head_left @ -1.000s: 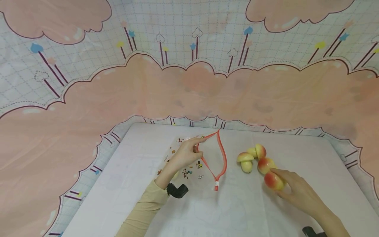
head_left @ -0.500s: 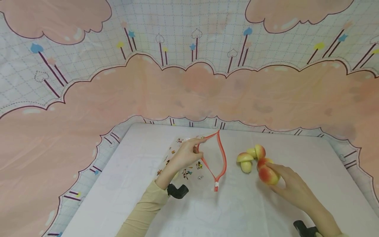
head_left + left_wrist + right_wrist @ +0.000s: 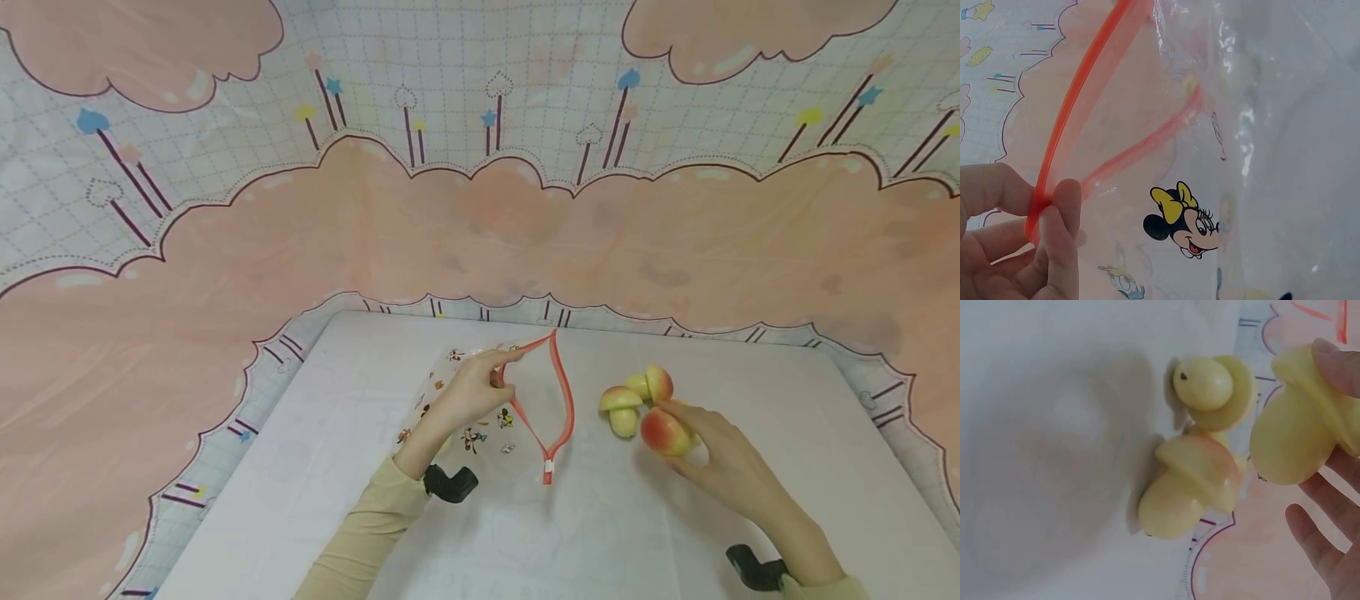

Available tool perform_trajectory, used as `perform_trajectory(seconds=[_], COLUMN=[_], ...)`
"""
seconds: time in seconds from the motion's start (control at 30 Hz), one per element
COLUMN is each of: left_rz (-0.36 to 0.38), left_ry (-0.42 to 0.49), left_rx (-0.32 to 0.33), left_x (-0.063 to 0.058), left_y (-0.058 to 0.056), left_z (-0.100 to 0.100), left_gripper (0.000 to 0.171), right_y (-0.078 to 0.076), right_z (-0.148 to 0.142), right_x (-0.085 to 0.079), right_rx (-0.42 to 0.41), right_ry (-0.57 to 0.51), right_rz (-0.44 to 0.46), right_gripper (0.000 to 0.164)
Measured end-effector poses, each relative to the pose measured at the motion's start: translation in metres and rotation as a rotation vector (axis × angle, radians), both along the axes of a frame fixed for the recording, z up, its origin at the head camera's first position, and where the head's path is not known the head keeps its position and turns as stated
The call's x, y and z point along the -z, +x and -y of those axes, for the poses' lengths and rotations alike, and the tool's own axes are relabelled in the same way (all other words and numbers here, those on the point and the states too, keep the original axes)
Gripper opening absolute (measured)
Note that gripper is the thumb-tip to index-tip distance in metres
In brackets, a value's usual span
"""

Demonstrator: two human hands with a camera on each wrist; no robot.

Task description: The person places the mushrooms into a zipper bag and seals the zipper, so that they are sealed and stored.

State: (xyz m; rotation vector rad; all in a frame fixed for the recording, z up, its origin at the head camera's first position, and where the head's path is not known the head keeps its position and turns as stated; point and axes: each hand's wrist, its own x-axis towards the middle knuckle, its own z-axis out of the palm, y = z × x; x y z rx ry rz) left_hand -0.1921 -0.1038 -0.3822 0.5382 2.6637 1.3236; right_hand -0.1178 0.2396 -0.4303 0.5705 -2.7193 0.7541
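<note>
Over white tabletop (image 3: 585,542), left hand (image 3: 472,393) pinches a clear bag (image 3: 487,433) by its rim (image 3: 567,400), right hand (image 3: 723,458) grips a mushroom (image 3: 664,432).

Left hand (image 3: 472,387): pinching, fingers (image 3: 501,357) pointed right.
Left forearm (image 3: 367,517): slants from near left toward far right.
Right hand (image 3: 727,458): gripping, angled far left.
Right wrist (image 3: 813,554): bare, near right.

Clear bag (image 3: 505,418) (mouth agape), mushroom (image 3: 665,432) aloft

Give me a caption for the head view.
Left hand holds an open clear bag by its red edge; right hand holds a mushroom near other mushrooms.
</note>
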Motion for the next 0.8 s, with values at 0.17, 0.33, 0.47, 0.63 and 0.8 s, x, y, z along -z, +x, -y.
perform_trajectory(seconds=[0.17,0.33,0.47,0.63,0.8], left_rz=[-0.003,-0.026,-0.024,-0.013,-0.014], left_ry=[-0.011,-0.031,-0.036,-0.030,-0.027], left_rx=[0.002,0.017,0.013,0.002,0.005], left_x=[-0.002,-0.005,-0.006,-0.006,-0.004], left_y=[0.001,0.002,0.002,0.003,0.002], left_z=[0.000,-0.001,-0.001,-0.001,0.000], left_gripper=[0.055,0.054,0.054,0.054,0.054], right_y=[-0.002,-0.003,-0.004,-0.006,-0.008], right_z=[0.006,0.013,0.018,0.025,0.032], right_x=[-0.002,-0.007,-0.011,-0.013,-0.017], right_rx=[-0.017,-0.015,-0.018,-0.034,-0.044], right_ry=[-0.011,-0.017,-0.019,-0.016,-0.007], right_rz=[-0.022,0.002,0.016,0.004,0.014], right_gripper=[0.069,0.068,0.067,0.069,0.072])
